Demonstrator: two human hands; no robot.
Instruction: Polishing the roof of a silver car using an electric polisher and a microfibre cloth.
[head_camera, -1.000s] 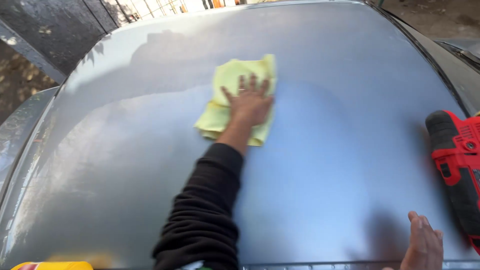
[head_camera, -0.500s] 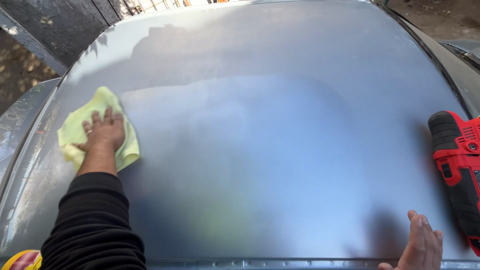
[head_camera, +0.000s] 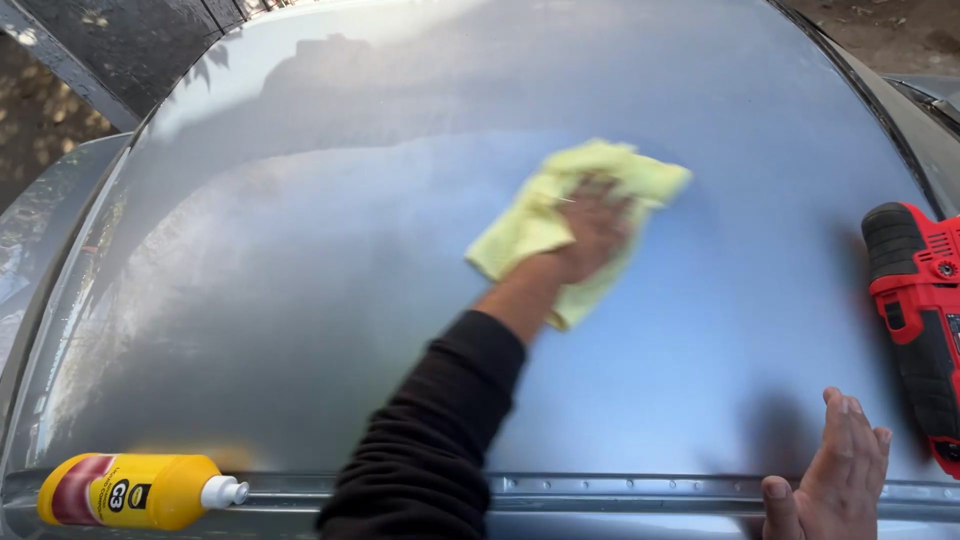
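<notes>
Grey car hood (head_camera: 300, 300), left hand (head_camera: 590, 235) flat on yellow cloth (head_camera: 540, 220), right hand (head_camera: 835, 470) spread, apart.

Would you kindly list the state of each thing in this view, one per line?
Left hand: pressed flat on the yellow cloth.
Yellow cloth: crumpled, lying on the hood.
Right hand: open, resting on the hood's near edge.
Hood: shut, hazy.
Yellow bottle: lying sideways, capped.
Red power tool: lying on the hood, untouched.
</notes>
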